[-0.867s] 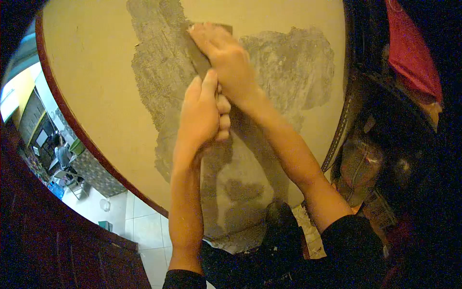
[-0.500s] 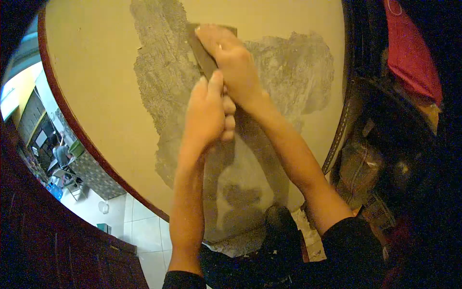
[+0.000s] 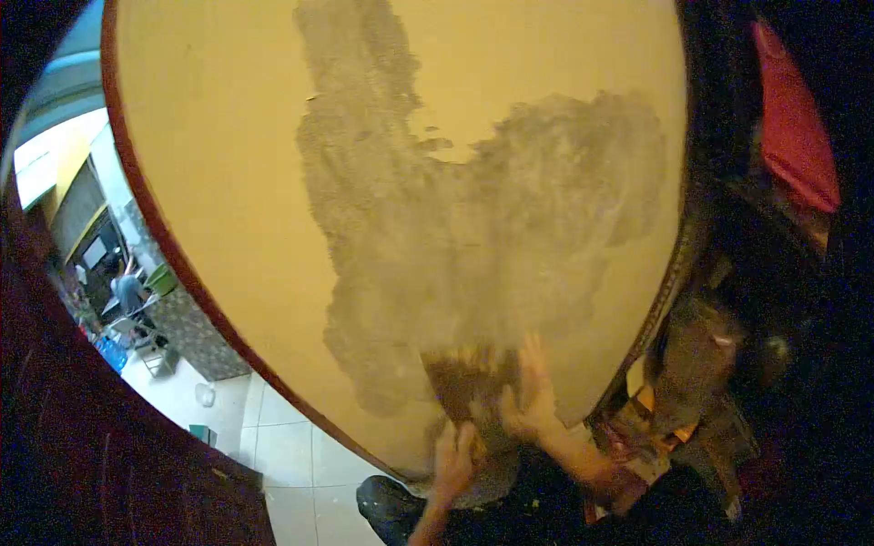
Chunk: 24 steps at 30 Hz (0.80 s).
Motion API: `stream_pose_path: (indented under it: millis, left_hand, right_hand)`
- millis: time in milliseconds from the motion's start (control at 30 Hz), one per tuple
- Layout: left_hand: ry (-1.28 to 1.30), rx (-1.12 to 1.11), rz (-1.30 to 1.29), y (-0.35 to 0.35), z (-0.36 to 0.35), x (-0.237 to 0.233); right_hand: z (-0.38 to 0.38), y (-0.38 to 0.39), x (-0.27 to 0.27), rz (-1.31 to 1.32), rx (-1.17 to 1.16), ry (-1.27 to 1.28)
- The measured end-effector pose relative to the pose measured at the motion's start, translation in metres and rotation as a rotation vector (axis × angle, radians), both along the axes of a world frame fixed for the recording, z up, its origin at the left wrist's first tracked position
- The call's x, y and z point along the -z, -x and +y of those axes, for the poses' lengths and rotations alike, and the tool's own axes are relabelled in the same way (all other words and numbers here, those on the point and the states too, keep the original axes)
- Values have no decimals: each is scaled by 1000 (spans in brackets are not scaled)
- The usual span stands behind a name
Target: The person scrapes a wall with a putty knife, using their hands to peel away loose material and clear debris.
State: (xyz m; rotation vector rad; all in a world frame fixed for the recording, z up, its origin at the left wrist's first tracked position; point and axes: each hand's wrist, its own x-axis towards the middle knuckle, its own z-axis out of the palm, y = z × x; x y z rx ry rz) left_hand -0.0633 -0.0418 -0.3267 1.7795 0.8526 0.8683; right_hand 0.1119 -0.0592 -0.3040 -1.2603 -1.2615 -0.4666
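Observation:
My left hand (image 3: 455, 460) is closed around the handle end of a broad putty knife, low on the yellow wall. The dark blade (image 3: 451, 382) angles up from my fist against the lower part of a large grey plaster patch (image 3: 455, 237). Just right of the blade is my right hand (image 3: 537, 405), its fingers stretched and apart, smeared by motion. The patch has a rough upper left arm and a wide right lobe, with a ragged edge of yellow wall (image 3: 228, 182) between them.
A dark red trim strip (image 3: 196, 296) edges the wall on the left. Beyond it lie a tiled floor (image 3: 282, 437) and a bending person (image 3: 129, 291) in the distance. Bags and clutter (image 3: 696, 364) crowd the right side, below a red cloth (image 3: 794, 127). My dark shoe (image 3: 382, 505) is below.
Both hands have come down from the top of the patch to its lower part with the putty knife. My right hand has come off the blade and spread its fingers.

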Motion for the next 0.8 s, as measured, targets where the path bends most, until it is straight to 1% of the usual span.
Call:
stream_pose_path:
  millis: [33,67,133,167,200,233,267,300,333,367,400,433,467,500,533,567,600,633,667,700,733,767,800]
  left_hand:
    - [-177,-57,-11,1,-15,8]
    - [-178,-80,-8,2,-20,33]
    - [-535,-241,142,1,-21,104]
    - [-707,-314,221,1,-19,133]
    - [-878,-381,301,2,-18,147]
    - [-860,-386,311,3,-17,146]
    - [-503,-228,163,5,-12,141]
    - [-140,-70,10,2,-10,135]
    - [-121,-69,7,2,-9,130]
    - [-343,-67,27,6,-5,125]
    - [-569,-67,46,10,-1,123]
    - [-562,-68,40,13,1,125]
    - [-348,-14,61,16,7,127]
    - [-146,41,84,22,18,128]
    - [-150,40,85,28,22,125]
    - [-88,97,162,34,25,118]
    - [-32,150,240,41,31,113]
    - [-41,144,238,45,37,119]
    - [-107,154,69,50,42,129]
    - [-169,164,-100,55,47,139]
    - [-172,158,-99,64,49,127]
    - [-95,148,-88,74,53,107]
    - [-11,137,-79,83,53,96]
  right_hand:
    - [-15,7,12,68,-26,121]
    - [-31,12,22,135,-52,248]
    - [-42,4,68,106,-340,423]
    - [-43,9,87,107,-359,435]
    - [-43,13,108,115,-440,526]
    - [-43,17,126,126,-518,620]
    - [-37,21,152,130,-522,634]
    - [-30,17,175,-16,-567,858]
    - [-30,14,186,-167,-605,1079]
    - [-32,17,180,-164,-602,1090]
    - [-28,24,165,-278,-435,1136]
    - [-23,29,154,-394,-267,1174]
    - [-11,33,152,-400,-265,1173]
    - [8,37,154,-140,-435,843]
    - [18,40,158,119,-589,507]
    - [20,38,171,121,-591,503]
    - [17,37,187,67,-612,578]
    - [18,31,196,4,-632,656]
    - [21,28,189,-5,-637,649]
    - [18,24,182,-107,-588,749]
    - [13,25,169,-204,-537,848]
    - [11,29,145,-209,-542,844]
    - [6,33,117,-154,-532,771]
